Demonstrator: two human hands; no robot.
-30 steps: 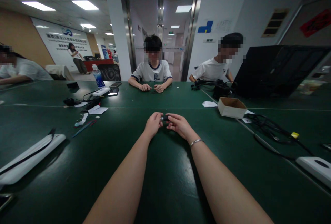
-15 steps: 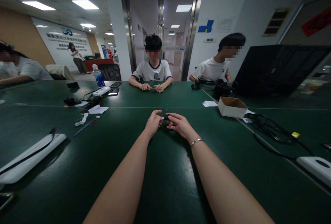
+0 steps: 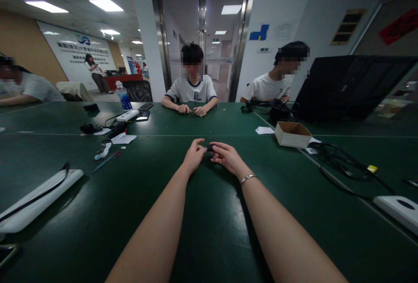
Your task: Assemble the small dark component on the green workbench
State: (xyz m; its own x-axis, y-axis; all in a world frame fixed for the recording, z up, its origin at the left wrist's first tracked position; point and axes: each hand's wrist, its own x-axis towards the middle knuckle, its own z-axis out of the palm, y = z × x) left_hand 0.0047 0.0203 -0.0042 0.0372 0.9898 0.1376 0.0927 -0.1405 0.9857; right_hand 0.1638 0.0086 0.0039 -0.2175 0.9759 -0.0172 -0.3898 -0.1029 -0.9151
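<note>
A small, short black object (image 3: 209, 148), its exact kind too small to make out, lies between my two hands above the green table. My right hand (image 3: 227, 157) pinches it between thumb and fingers from the right. At its left end are the thumb and curled fingers of my left hand (image 3: 194, 157), also closed on it, with the index finger raised above. Fingers hide both ends of the object. A silver bracelet (image 3: 249, 178) circles my right wrist.
Right of my hands stand an open cardboard box (image 3: 293, 137), tangled black cables (image 3: 342, 161) and a white device (image 3: 396, 209). To the left lie papers (image 3: 124, 138), a blue pen-like tool (image 3: 106, 162) and a long white case (image 3: 42, 198). A person (image 3: 195, 87) sits opposite.
My left thumb has shifted slightly over the object's left end, so the silvery part seen there earlier is now hidden. The right hand has barely moved.
</note>
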